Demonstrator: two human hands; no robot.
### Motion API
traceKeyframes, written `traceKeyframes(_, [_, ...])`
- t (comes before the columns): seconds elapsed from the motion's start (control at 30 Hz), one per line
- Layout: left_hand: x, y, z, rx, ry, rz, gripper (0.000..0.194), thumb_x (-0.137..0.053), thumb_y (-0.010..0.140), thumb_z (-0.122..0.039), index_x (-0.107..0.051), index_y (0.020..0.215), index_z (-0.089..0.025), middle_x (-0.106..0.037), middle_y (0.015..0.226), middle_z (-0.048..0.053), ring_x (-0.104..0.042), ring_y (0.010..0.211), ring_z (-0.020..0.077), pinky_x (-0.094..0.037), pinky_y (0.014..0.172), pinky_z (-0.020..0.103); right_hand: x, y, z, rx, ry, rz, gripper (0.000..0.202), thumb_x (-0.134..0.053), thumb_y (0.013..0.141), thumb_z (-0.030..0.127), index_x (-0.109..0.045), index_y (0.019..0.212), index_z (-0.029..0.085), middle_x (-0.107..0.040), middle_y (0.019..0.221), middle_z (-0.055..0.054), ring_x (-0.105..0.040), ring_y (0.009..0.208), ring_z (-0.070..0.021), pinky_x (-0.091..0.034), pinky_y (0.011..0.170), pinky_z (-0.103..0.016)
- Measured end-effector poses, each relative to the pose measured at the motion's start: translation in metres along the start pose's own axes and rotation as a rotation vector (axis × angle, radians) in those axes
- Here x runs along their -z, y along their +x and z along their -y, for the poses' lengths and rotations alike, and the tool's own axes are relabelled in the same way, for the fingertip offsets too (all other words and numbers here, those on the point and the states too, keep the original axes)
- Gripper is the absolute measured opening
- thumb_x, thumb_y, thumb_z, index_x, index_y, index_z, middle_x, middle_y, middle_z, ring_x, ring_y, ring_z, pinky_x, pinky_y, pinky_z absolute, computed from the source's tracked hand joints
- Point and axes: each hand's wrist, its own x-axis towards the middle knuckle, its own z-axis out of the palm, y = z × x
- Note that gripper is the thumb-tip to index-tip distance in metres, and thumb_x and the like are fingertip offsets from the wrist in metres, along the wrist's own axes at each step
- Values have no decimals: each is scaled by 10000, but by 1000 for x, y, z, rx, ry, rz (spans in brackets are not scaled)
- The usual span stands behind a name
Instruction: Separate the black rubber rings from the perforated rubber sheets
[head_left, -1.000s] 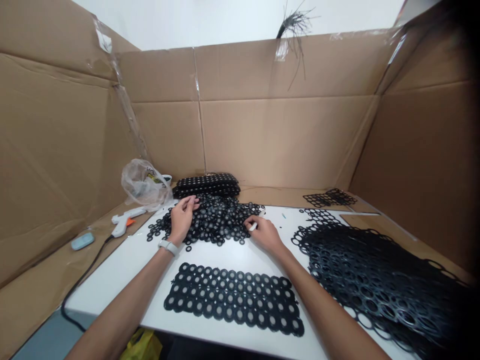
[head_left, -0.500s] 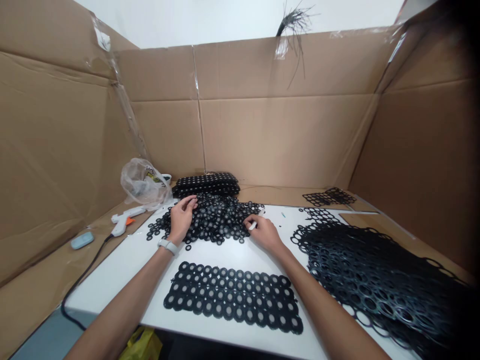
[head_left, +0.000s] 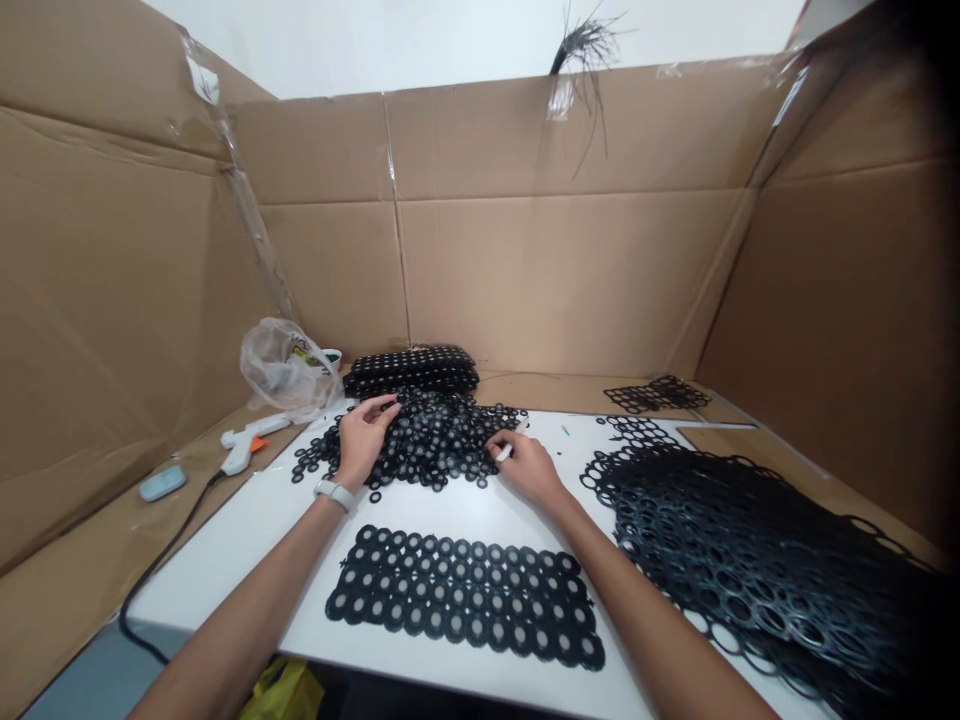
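Two bare hands work at a heap of small black rings (head_left: 431,440) on a white table (head_left: 247,560), as I view it from my remote station. The left hand (head_left: 364,442) rests at the heap's left side, its thumb and forefinger nearly together; I cannot tell whether a ring is caught between them. The right hand (head_left: 528,465), its fingers curled, grips a slim white tool (head_left: 505,453) at the heap's right edge. Nearer the body, between the forearms, lies a flat panel of joined discs (head_left: 465,595), while a dark pile of ring mesh (head_left: 750,560) spreads to the right of the right hand. Beyond the left hand sit a patterned black bundle (head_left: 411,368) and a clear plastic bag (head_left: 281,365), with a white glue gun (head_left: 244,447) off to its left. By my judgement the rings are light, thin and fairly firm, prone to sliding or clinging together, and are best pinched singly by the outer rim; the panel looks floppy, and wants support at both ends.
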Motion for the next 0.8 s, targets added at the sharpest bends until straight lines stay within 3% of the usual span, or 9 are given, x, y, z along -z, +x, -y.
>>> traceKeyframes(0.3, [-2,1,5,-1,-65,18,367,-810,843,-426,-822,1114,-180,-807,1174,137,-764,1071,298,-583,1049,492,0,-1,-1,-5,-3,-5,235,-599,931,215,-807,1027,270,-801,1071,-8,-697,944,-214,-424,789,-259])
traceKeyframes(0.5, [-2,2,4,-1,-74,25,339,-736,906,-371,-788,1164,-157,-788,1239,156,-785,1011,280,-618,1011,493,-1,0,-3,5,5,-1,251,-595,921,188,-804,1028,277,-797,1085,3,-692,942,-200,-422,802,-249])
traceKeyframes(0.67, [-3,3,7,-12,-69,3,346,-828,818,-304,-791,1132,-163,-806,1175,141,-765,1119,290,-583,1087,483,-2,1,-4,9,7,-9,242,-596,918,208,-805,1024,267,-796,1071,-6,-688,934,-202,-432,820,-254])
traceKeyframes(0.8, [-3,4,9,0,-77,3,331,-822,820,-300,-797,1120,-161,-811,1157,138,-774,1090,287,-590,1075,484,-2,0,-3,3,2,-4,244,-596,912,201,-801,1023,272,-797,1070,0,-686,919,-199,-428,806,-253])
